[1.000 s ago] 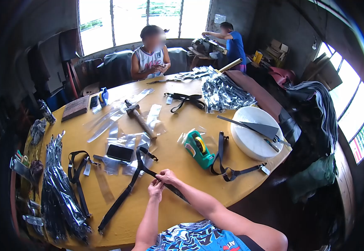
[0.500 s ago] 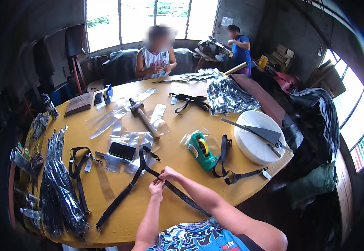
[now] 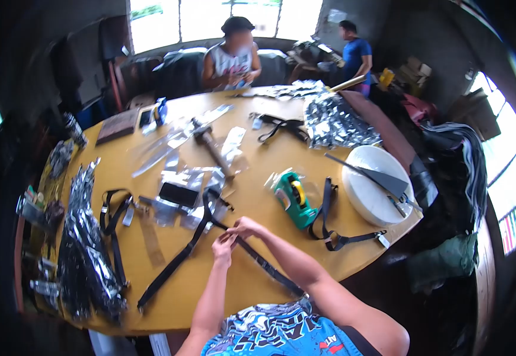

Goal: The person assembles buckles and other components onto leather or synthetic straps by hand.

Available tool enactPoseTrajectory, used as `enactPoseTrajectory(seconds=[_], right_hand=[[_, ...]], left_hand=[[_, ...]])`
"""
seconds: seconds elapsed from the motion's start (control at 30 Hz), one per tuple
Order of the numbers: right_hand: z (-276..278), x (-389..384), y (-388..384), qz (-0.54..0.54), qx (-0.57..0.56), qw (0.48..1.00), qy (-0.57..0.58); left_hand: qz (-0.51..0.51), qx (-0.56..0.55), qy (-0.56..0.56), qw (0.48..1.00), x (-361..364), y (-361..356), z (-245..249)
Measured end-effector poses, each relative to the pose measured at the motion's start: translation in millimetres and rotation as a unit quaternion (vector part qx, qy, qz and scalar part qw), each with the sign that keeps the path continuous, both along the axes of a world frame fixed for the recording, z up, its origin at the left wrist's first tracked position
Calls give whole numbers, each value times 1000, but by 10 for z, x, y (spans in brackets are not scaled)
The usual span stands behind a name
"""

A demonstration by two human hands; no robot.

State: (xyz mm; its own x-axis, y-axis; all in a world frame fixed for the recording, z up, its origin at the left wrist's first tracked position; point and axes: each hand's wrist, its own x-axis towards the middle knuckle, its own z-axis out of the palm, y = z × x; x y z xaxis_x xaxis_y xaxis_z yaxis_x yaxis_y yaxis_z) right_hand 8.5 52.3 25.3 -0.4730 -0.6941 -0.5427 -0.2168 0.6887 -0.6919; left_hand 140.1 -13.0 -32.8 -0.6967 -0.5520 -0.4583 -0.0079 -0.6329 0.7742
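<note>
My left hand [image 3: 223, 248] and my right hand [image 3: 247, 227] meet at the middle of a black strap [image 3: 178, 266] that lies across the near part of the round yellow table [image 3: 210, 296]. Both pinch the strap where its branches join. One end runs down-left to the table's edge, another runs toward my body, and a third goes up to a clip [image 3: 217, 200] by a black phone [image 3: 176, 194]. A green tape dispenser [image 3: 292, 199] stands just right of my hands.
A hammer [image 3: 211, 146] and clear plastic bags [image 3: 181, 142] lie mid-table. Bagged straps are heaped at the left edge [image 3: 83, 249] and far right [image 3: 338, 121]. A white round block [image 3: 369, 199] with a blade lies right. Two other people are at the far side.
The view has tilted and shifted slightly, so the table appears higher and to the right. My hands stay together on the strap, and the strap's layout is about the same.
</note>
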Motion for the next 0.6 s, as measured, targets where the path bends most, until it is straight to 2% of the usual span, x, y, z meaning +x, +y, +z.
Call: enactPoseTrajectory(seconds=[0.03,0.1,0.27,0.3,0.33,0.43,0.6], right_hand=[[-17,-2,71,-36,-24,997,-65],[-9,35,221,-75,-60,988,-119],[30,271,404,-96,-132,980,-114],[-39,268,421,-105,-151,971,-150],[-39,264,433,-105,-153,970,-155],[-27,298,453,-119,-149,967,-168],[-34,309,362,-155,-168,957,-180]], left_hand=[[-4,-6,-5,1000,-5,-17,40],[-8,-19,-12,1000,9,-42,161],[-6,-5,-9,1000,-9,-113,157],[-8,-11,-12,1000,-40,-143,128],[-25,-32,-23,999,-58,-187,120],[23,24,-23,999,-109,-281,122],[0,23,-41,999,-115,-291,131]])
